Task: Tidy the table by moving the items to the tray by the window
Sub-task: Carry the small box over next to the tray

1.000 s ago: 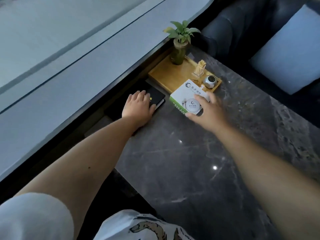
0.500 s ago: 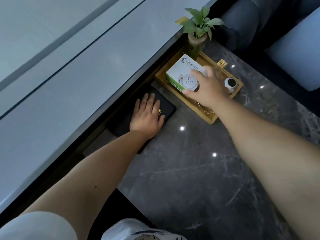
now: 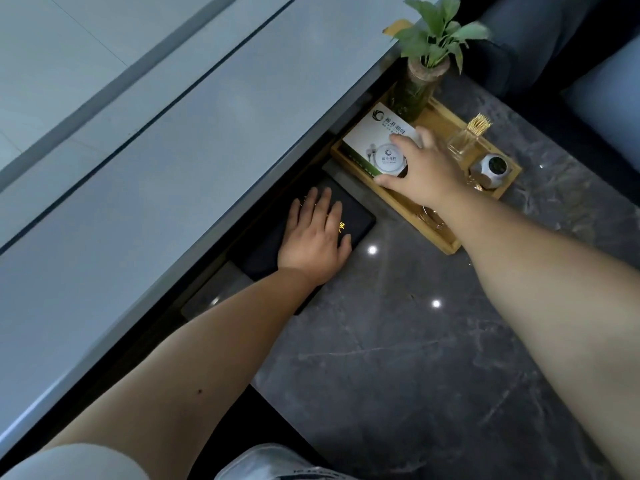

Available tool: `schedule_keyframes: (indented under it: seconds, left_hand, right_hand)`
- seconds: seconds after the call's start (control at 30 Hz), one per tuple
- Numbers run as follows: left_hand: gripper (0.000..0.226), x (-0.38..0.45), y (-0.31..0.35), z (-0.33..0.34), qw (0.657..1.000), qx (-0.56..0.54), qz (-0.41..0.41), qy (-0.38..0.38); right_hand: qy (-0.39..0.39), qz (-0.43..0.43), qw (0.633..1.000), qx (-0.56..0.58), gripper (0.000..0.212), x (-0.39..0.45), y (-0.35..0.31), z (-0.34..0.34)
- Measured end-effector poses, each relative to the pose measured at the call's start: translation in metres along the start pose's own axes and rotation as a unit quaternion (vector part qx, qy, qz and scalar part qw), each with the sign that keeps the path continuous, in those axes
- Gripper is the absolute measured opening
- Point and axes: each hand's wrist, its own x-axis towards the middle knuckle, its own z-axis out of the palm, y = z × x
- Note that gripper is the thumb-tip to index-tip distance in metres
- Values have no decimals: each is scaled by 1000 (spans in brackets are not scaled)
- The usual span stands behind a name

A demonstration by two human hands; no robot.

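Single head view, worn on the person, looks forward and steeply down over both outstretched arms. Faces the far corner of the dark table (image 3: pixel 398 358) where it meets the window ledge (image 3: pixel 173 161), ledge running diagonally across the left. Tray (image 3: pixel 446 242) sits upper right, at arm's reach, plant (image 3: pixel 433 39) cut by the top edge. Close, wide-angle, own sleeve in the bottom corner; no second view to overlap

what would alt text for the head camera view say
A person's right hand rests on a white and green box lying in a wooden tray on a dark marble table by the window. The left hand lies flat on a black folder beside the tray.
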Motion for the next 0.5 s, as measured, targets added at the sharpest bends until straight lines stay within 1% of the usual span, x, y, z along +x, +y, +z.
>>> schedule_keyframes:
  seconds: [0.23,0.3,0.4,0.5]
  left_hand:
    - [62,-1,0,1,1000,2,1,3]
    - [62,-1,0,2,1000,-1,0,2]
    - [62,-1,0,2,1000,1,-2,1]
    - [63,-1,0,1,1000,8,-1,-6]
  right_hand:
    - [-26,16,1000,5,88,1,-5,-4]
    - [-37,24,999,5,95,2,-6,-5]
    - [-48,29,998,-29,109,1,-9,-7]
    - [-54,40,996,-57,114,-6,-10,-8]
